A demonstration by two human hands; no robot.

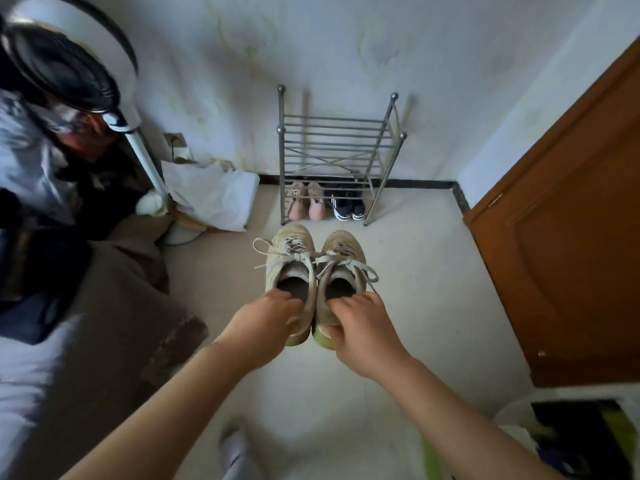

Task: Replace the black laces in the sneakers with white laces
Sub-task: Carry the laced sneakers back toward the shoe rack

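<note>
Two worn beige sneakers sit side by side in the middle of the view, toes pointing away from me, both threaded with white laces tied in loose bows. My left hand (265, 323) grips the heel of the left sneaker (291, 258), fingers curled into its opening. My right hand (360, 327) grips the heel of the right sneaker (343, 261) the same way, thumb under the greenish sole. I cannot tell whether the sneakers rest on the pale floor or hang just above it. No black laces are in view.
A metal shoe rack (337, 150) stands against the wall ahead, with pink shoes (308, 202) and black shoes (348, 204) on its bottom shelf. A white bag (211, 195) lies at left, a brown door (568, 216) at right, a person at far left.
</note>
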